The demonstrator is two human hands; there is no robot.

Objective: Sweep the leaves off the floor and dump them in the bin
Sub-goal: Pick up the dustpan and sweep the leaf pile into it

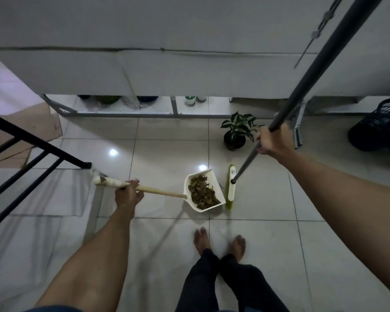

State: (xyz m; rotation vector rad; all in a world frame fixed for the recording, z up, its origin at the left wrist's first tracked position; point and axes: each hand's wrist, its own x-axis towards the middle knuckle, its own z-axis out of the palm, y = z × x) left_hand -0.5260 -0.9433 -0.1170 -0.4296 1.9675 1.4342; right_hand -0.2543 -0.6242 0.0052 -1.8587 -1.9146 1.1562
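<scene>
While hands grip, dry leaves point(203, 192) fill dustpan point(221, 198).

Glossy tiled floor point(162, 136) carries dustpan point(208, 207), potted plant point(235, 136), bin point(376, 127)

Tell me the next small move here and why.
Probably lift the dustpan level with the left hand and carry it right toward the black bin: the leaves already sit inside it, and the broom head rests beside it.
</scene>
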